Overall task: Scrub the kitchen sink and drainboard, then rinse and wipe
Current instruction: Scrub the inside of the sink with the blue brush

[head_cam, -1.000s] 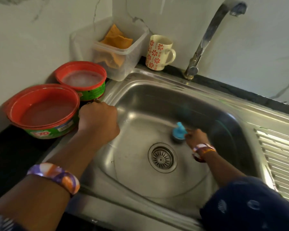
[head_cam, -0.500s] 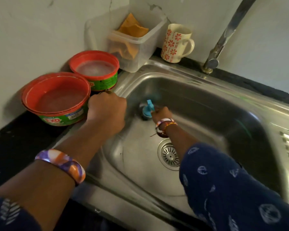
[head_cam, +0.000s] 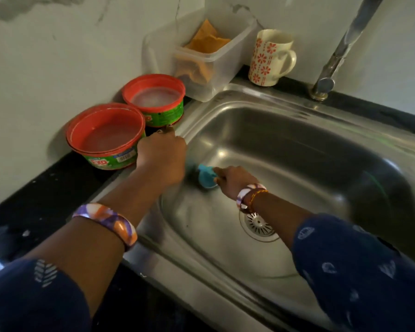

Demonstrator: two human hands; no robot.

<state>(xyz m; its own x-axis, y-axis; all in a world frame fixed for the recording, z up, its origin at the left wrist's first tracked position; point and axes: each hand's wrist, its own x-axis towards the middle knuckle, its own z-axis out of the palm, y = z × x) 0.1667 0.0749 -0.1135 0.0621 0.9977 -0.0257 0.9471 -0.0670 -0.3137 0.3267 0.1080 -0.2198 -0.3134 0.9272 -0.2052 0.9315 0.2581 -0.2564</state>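
blue scrubber (head_cam: 206,178) in right hand (head_cam: 233,180), handle pointing up-left.

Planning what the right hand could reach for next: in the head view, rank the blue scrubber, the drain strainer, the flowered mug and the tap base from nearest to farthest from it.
From the right hand:
1. Blue scrubber, in its grip, on the basin's left side.
2. Drain strainer, on the basin floor, beside the wrist.
3. Flowered mug, on the back ledge.
4. Tap base, back right; only slightly beyond the mug.
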